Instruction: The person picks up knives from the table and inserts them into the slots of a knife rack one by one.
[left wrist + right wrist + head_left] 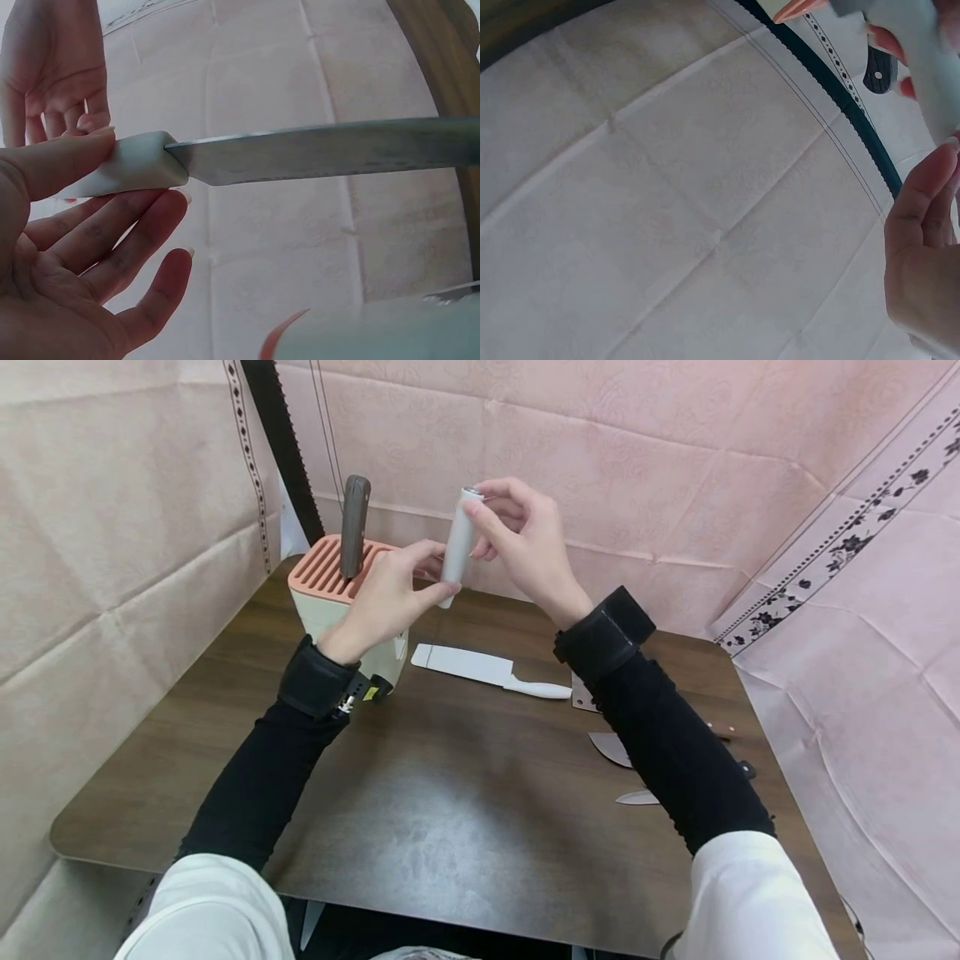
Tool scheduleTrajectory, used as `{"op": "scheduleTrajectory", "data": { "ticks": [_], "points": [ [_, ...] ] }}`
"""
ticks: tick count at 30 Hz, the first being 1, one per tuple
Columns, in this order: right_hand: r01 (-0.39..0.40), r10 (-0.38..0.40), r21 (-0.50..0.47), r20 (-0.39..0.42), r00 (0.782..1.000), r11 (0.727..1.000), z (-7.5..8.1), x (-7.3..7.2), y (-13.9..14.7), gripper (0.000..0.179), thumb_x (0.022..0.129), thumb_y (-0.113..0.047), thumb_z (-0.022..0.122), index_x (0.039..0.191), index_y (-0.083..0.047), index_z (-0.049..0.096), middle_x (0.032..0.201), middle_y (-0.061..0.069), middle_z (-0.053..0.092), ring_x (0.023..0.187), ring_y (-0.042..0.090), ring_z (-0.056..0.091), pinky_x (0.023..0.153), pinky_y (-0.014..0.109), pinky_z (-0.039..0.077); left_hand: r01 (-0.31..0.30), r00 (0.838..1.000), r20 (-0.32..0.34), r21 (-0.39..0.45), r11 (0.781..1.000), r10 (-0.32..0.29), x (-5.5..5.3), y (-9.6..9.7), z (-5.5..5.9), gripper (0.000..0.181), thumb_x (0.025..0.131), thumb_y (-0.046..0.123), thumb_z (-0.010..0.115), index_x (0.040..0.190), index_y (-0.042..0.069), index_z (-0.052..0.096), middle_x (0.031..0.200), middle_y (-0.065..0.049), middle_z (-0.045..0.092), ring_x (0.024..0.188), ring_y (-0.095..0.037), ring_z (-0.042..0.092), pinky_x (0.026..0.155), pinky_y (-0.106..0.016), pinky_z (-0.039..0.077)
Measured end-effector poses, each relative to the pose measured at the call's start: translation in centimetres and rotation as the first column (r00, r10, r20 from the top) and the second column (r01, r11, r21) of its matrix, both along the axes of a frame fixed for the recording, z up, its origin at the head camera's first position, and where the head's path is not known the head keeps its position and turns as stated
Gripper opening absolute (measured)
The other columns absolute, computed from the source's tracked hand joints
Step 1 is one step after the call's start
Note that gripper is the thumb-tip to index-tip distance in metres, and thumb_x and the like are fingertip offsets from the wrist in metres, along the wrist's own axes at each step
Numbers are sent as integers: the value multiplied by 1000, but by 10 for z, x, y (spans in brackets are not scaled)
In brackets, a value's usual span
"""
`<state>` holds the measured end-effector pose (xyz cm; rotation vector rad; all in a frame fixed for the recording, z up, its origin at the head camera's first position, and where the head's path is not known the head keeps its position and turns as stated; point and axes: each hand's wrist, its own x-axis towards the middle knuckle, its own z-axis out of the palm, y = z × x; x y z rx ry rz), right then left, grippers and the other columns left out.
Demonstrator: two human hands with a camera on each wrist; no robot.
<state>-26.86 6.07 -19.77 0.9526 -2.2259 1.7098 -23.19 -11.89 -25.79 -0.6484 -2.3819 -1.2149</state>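
Observation:
A knife with a pale handle [458, 543] is held upright above the table, blade down. Its grey blade [300, 154] shows plainly in the left wrist view. My left hand [393, 593] pinches the handle near the blade end, thumb on one side and fingers on the other. With thumb and fingertips, my right hand [525, 539] grips the handle's top end. Just left of the held knife stands a pale green knife block [309, 610] with an orange slotted top [318, 568]. A dark-handled knife [355, 522] stands in one of its slots.
A white knife [468, 666] lies flat on the brown table [450, 793] in front of the block. Further right, partly hidden under my right arm, are a holed blade [582, 695], a wide blade [609, 747] and a small pointed blade [637, 797]. Pink cloth [637, 460] hangs behind.

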Motion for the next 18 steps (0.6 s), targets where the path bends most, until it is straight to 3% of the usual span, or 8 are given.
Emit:
{"op": "scheduleTrajectory", "data": {
  "ticks": [3, 8, 11, 15, 18],
  "points": [
    [4, -3, 17, -34, 999, 1000, -1, 7, 5, 26, 97, -16, 57, 116, 1, 61, 90, 9, 70, 54, 14, 60, 60, 27, 52, -24, 1000, -16, 7, 1000, 24, 2, -5, 5, 39, 89, 14, 69, 124, 0, 59, 107, -17, 70, 96, -26, 67, 92, -39, 49],
    [29, -27, 51, -25, 999, 998, -4, 24, 16, 22, 98, -12, 53, 111, 4, 60, 79, -2, 68, 52, 8, 58, 60, 24, 52, -58, 998, -19, 17, 998, 58, 4, -11, 17, 39, 90, 14, 67, 126, 1, 59, 110, -18, 69, 99, -26, 66, 92, -40, 51],
    [42, -41, 54, -22, 999, 998, -10, 24, 25, 22, 98, -11, 53, 110, 6, 60, 75, -7, 67, 51, 6, 57, 60, 24, 52, -75, 997, -25, 23, 997, 76, 5, -14, 26, 37, 91, 14, 67, 125, 2, 59, 108, -18, 70, 98, -26, 67, 92, -40, 52],
    [53, -52, 59, -19, 998, 997, -18, 19, 34, 24, 98, -11, 53, 112, 7, 59, 77, 7, 70, 51, 7, 58, 59, 23, 52, -110, 993, -40, 17, 994, 111, 9, -18, 38, 37, 91, 14, 66, 126, 3, 60, 107, -19, 70, 98, -27, 67, 91, -40, 52],
    [58, -58, 67, -10, 998, 996, -21, 17, 39, 25, 98, -11, 52, 113, 7, 59, 81, 17, 71, 51, 9, 59, 57, 23, 51, -133, 990, -51, 13, 991, 134, 11, -22, 49, 37, 91, 15, 66, 126, 4, 60, 108, -16, 70, 95, -22, 67, 88, -31, 51]
  ]
}}
